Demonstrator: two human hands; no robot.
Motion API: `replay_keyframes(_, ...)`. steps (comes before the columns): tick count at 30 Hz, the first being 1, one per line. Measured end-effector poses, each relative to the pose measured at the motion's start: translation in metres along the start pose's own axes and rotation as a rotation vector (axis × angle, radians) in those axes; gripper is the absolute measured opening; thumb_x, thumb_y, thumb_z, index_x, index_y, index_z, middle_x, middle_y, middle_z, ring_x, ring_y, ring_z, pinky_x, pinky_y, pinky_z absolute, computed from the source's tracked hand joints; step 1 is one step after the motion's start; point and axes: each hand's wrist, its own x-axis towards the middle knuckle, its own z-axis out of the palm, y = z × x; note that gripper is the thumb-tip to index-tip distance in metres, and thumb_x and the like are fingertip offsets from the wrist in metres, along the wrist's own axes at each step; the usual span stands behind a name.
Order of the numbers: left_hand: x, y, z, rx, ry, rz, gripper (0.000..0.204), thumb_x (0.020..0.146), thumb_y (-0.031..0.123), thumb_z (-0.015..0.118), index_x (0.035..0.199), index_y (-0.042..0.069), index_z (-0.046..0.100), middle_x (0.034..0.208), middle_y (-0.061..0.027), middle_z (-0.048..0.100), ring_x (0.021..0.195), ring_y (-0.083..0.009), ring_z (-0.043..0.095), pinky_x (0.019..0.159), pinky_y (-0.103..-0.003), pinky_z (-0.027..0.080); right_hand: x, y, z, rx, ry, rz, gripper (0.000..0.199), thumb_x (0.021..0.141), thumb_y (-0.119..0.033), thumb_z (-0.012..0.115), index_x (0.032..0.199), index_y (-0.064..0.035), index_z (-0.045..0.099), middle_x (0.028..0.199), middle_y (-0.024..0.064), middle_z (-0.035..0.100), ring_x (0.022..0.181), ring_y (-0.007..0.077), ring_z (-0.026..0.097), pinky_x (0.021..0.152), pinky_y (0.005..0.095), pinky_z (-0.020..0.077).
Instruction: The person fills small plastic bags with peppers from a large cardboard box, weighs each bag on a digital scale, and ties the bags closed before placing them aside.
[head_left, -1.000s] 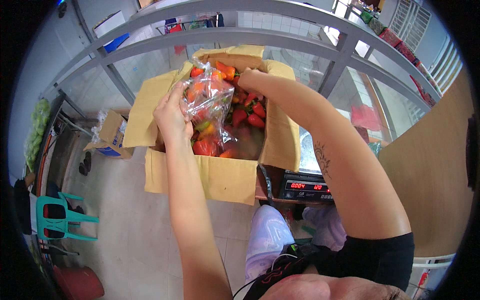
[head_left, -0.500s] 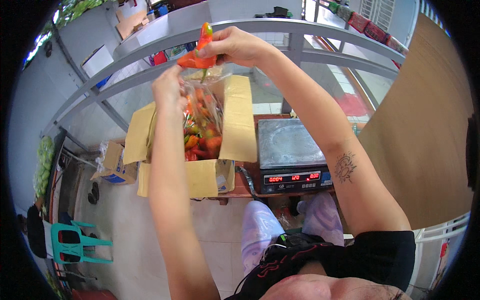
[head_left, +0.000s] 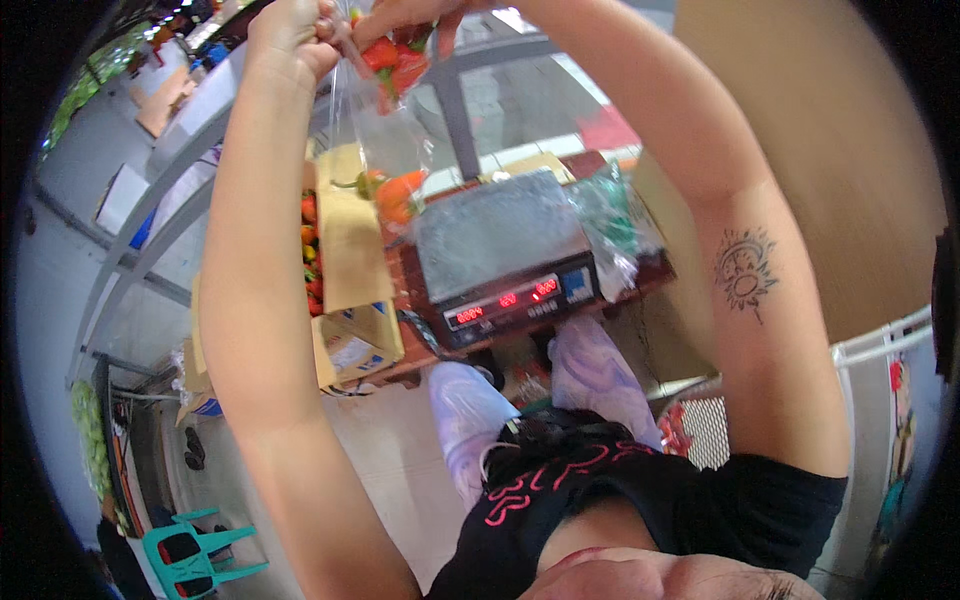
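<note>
Near the top edge my left hand (head_left: 297,38) is closed on the rim of a clear plastic bag (head_left: 395,140). Beside it, my right hand (head_left: 425,14) has its fingers around several red peppers (head_left: 398,65) at the bag's mouth; the picture's edge cuts off part of this hand. Low in the hanging bag sits an orange-red pepper (head_left: 400,194), next to the far left corner of a digital scale (head_left: 505,240). The scale's metal plate bears nothing. Behind my left forearm, a cardboard box (head_left: 355,240) full of peppers is partly hidden.
The scale and box share a low brown table (head_left: 400,268). Crumpled clear and green plastic (head_left: 610,220) lies right of the scale. A grey rail (head_left: 470,60) runs beyond. A large brown board (head_left: 830,150) stands at the right, a green chair (head_left: 200,555) at the lower left.
Both hands have moved up and away from the box, bringing the plastic bag with them. The single pepper in my right hand is now several at the bag's mouth. The view has turned rightward.
</note>
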Motion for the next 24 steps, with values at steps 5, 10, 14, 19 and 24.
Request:
replay_keyframes(5, 0.027, -0.073, 0.002, -0.065, -0.133, -0.197, 0.012, 0.073, 0.011, 0.066, 0.072, 0.001, 0.060, 0.043, 0.0072, 0.032, 0.032, -0.0026, 0.023, 0.032, -0.018, 0.019, 0.001, 0.025, -0.021, -0.968, -0.436, 0.384, 0.053, 0.073, -0.054, 0.056, 0.093, -0.0048, 0.061, 0.089, 0.0123, 0.061, 0.078, 0.0230, 0.058, 0.068, 0.0388, 0.0491)
replay_keyframes(10, -0.007, -0.130, 0.045, 0.070, -0.029, -0.191, 0.015, 0.078, 0.016, 0.063, 0.075, 0.002, 0.064, 0.045, 0.0033, 0.041, 0.034, -0.0028, 0.029, 0.034, -0.018, 0.024, 0.021, 0.083, -0.039, -1.053, -0.501, 0.818, 0.059, 0.071, -0.056, 0.056, 0.108, -0.0100, 0.057, 0.110, 0.0124, 0.055, 0.098, 0.0272, 0.052, 0.085, 0.0453, 0.0395)
replay_keyframes(14, -0.014, -0.153, 0.056, 0.350, 0.027, -0.044, 0.017, 0.079, 0.019, 0.062, 0.076, 0.003, 0.065, 0.051, -0.0011, 0.050, 0.037, -0.0045, 0.037, 0.035, -0.019, 0.030, 0.019, 0.117, -0.038, -1.122, -0.489, 0.721, 0.050, 0.068, -0.046, 0.060, 0.101, -0.0089, 0.060, 0.103, 0.0126, 0.057, 0.092, 0.0271, 0.054, 0.079, 0.0431, 0.0417)
replay_keyframes(19, -0.005, -0.178, 0.050, 0.656, 0.035, 0.032, 0.023, 0.078, 0.026, 0.062, 0.076, 0.003, 0.065, 0.053, -0.0038, 0.055, 0.038, -0.0083, 0.044, 0.037, -0.024, 0.036, 0.009, 0.146, -0.022, -1.187, -0.403, 0.509, 0.039, 0.064, -0.034, 0.064, 0.093, -0.0075, 0.062, 0.094, 0.0128, 0.060, 0.085, 0.0270, 0.057, 0.073, 0.0404, 0.0444)
replay_keyframes(24, -0.009, -0.199, 0.017, 0.961, 0.018, 0.083, 0.025, 0.079, 0.025, 0.058, 0.074, 0.002, 0.064, 0.051, -0.0072, 0.057, 0.038, -0.0106, 0.048, 0.038, -0.025, 0.037, 0.016, 0.174, 0.010, -1.189, -0.311, 0.173, 0.029, 0.060, -0.021, 0.068, 0.084, -0.0061, 0.065, 0.086, 0.0130, 0.063, 0.078, 0.0270, 0.060, 0.066, 0.0376, 0.0471)
